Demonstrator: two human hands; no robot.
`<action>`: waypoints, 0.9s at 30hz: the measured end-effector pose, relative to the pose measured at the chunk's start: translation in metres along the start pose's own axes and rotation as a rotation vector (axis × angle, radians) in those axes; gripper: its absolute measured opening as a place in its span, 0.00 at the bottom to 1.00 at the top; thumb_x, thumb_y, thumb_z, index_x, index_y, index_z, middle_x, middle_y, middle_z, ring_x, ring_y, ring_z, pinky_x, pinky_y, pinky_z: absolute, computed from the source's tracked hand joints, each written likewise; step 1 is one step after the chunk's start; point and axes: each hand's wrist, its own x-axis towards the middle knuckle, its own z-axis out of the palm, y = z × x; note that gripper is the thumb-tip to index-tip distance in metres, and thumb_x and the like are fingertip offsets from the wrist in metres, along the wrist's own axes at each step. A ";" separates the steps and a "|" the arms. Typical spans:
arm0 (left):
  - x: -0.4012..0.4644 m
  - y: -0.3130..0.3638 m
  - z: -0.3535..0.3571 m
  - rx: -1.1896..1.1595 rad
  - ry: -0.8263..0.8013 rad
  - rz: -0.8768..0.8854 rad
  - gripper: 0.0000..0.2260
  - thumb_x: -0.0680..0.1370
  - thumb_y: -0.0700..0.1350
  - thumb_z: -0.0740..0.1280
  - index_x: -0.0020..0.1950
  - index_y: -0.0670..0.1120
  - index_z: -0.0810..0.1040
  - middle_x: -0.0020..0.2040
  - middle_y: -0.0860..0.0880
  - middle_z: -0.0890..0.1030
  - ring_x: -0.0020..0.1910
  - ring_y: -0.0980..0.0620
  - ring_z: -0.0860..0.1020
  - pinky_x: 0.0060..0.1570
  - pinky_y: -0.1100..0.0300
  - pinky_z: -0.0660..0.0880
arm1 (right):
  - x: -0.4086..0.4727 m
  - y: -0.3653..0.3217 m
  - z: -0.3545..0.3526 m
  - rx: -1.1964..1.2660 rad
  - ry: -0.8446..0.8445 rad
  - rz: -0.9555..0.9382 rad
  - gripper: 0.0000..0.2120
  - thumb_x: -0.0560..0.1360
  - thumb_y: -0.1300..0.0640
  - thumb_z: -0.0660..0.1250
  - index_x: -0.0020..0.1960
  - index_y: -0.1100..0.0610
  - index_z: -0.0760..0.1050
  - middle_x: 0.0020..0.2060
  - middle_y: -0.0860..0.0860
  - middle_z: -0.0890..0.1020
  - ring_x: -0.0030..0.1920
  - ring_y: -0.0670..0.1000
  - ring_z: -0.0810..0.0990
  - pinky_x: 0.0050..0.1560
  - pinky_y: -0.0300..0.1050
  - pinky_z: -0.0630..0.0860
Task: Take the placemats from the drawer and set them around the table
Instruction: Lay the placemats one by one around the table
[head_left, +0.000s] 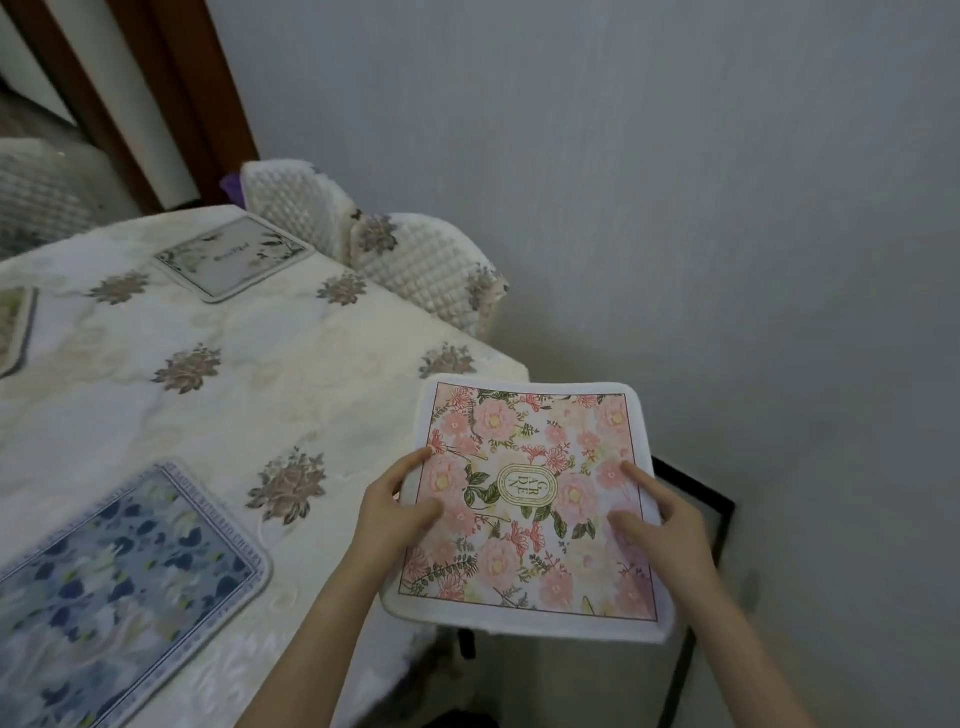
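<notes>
Both hands, left (396, 514) and right (662, 525), pinch the pink mat (524, 499) (long axis 12-to-6) with bare table (322, 395) at 10 o'clock.

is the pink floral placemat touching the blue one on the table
Apart. The head view shows bare tablecloth between the pink placemat, held by both hands, and the blue placemat.

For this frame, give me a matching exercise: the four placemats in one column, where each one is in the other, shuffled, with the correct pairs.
Things:
1. pink floral placemat
2. blue placemat
3. grey-white placemat
4. cropped placemat

Places:
A. far side of the table, by the quilted chair
B. held by left hand and right hand over the table corner
C. left frame edge
D. near side of the table, bottom left

Pairs: 1-B, 2-D, 3-A, 4-C
</notes>
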 end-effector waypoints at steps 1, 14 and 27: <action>0.012 0.006 0.005 -0.017 0.026 -0.006 0.26 0.71 0.30 0.67 0.62 0.54 0.77 0.50 0.52 0.82 0.34 0.47 0.77 0.35 0.52 0.77 | 0.019 -0.007 -0.001 -0.004 -0.033 -0.005 0.26 0.74 0.69 0.68 0.66 0.48 0.74 0.54 0.45 0.80 0.41 0.43 0.84 0.35 0.37 0.80; 0.129 0.044 0.085 -0.107 0.412 -0.013 0.26 0.71 0.29 0.68 0.64 0.52 0.77 0.59 0.52 0.78 0.39 0.63 0.81 0.41 0.58 0.81 | 0.266 -0.070 0.001 -0.155 -0.422 -0.048 0.27 0.73 0.70 0.68 0.68 0.50 0.73 0.55 0.49 0.81 0.41 0.47 0.85 0.37 0.41 0.81; 0.179 0.069 0.122 -0.187 0.859 -0.099 0.27 0.71 0.30 0.68 0.65 0.52 0.76 0.63 0.53 0.75 0.29 0.71 0.75 0.34 0.67 0.76 | 0.407 -0.132 0.068 -0.311 -0.838 -0.070 0.28 0.72 0.71 0.68 0.68 0.49 0.73 0.51 0.50 0.83 0.29 0.47 0.80 0.30 0.40 0.78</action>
